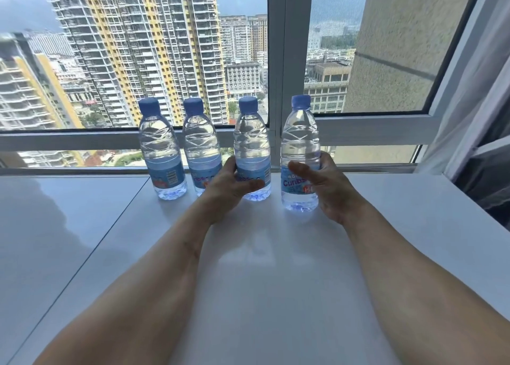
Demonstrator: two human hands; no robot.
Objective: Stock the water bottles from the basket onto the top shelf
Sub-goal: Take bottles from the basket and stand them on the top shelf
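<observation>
White shelf top under the window, sheer curtain at right. 4 water bottles upright in a row along the back edge by the glass, all clear plastic, blue caps, blue labels, filled with water nearly to the neck. Left to right: first bottle, second bottle, third bottle, fourth bottle. First three nearly touching; fourth stands slightly apart and forward. 2 hands, one per bottle. Left hand grip: grasping third bottle at the label, thumb across the front. Right hand grip: grasping fourth bottle at the label, thumb in front, fingers behind. Both gripped bottles appear to sit on the shelf.
</observation>
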